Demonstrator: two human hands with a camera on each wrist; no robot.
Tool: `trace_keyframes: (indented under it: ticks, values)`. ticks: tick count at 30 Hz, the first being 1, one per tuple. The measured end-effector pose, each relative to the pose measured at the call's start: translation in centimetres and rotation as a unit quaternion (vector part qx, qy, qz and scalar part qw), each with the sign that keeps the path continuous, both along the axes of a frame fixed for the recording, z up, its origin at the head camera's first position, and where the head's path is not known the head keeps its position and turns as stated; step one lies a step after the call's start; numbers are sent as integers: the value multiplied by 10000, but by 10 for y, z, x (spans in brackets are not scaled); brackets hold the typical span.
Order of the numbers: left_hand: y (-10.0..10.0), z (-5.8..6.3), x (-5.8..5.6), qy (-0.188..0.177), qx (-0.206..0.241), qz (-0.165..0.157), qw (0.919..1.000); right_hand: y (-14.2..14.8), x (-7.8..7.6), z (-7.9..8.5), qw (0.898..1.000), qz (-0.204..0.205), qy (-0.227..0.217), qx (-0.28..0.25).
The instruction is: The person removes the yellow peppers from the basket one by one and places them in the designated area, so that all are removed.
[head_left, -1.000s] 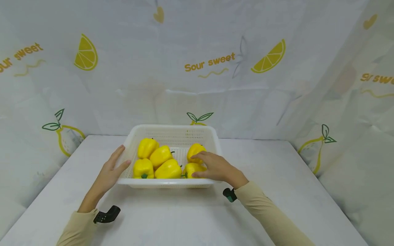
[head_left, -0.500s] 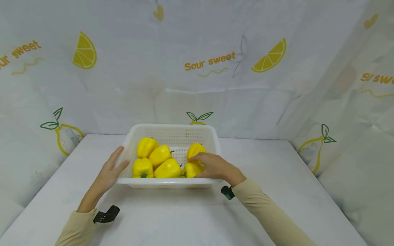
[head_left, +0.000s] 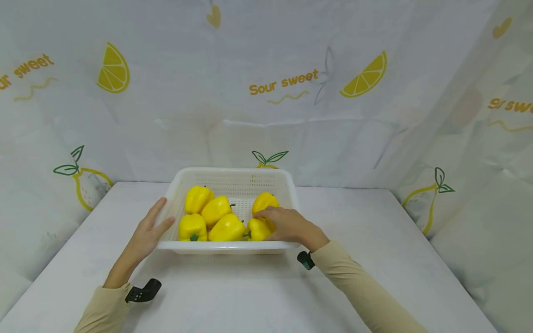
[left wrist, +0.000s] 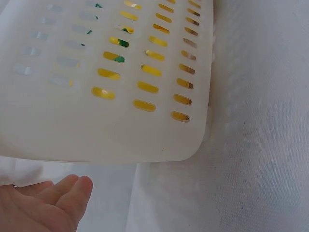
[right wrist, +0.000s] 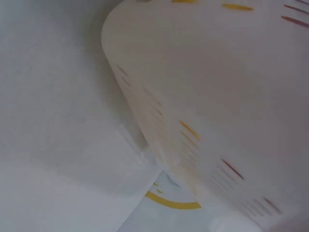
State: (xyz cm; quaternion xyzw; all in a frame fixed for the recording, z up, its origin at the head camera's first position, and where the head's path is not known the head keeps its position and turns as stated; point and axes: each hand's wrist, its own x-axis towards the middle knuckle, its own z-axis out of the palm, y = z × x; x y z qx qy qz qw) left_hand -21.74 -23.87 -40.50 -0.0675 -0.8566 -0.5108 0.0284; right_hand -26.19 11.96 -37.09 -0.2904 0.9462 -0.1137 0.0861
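Observation:
A white slotted plastic basket (head_left: pixel 233 245) holds several yellow bell peppers, most of them grouped on its left side. My right hand (head_left: pixel 291 226) reaches over the basket's right front corner. Its fingers and thumb curl round the front right bell pepper (head_left: pixel 257 230), whose green stem points left. Just behind that one sits another bell pepper (head_left: pixel 265 201). Along the basket's left rim lies my left hand (head_left: pixel 145 236), fingers extended; the left wrist view shows its fingertips (left wrist: pixel 83 186) beside the basket wall. The right wrist view shows the basket's outer wall (right wrist: pixel 217 82), with the right hand out of sight.
The basket stands on a white table (head_left: pixel 250 291), close to its back edge. Behind rises a white cloth backdrop (head_left: pixel 187 115) printed with lemons and lettering. Black wrist cameras sit at the left (head_left: pixel 143 291) and right wrists.
My right hand has lowered slightly leftward and closed its fingers round the front right bell pepper. The left hand has stayed at the basket's rim.

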Motion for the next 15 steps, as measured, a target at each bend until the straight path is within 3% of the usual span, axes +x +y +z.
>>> trace_keyframes:
  ticks: [15]
  values:
    - [1,1,0,73,-11,8,10000,5,1,-5,9963,-19,522,-689]
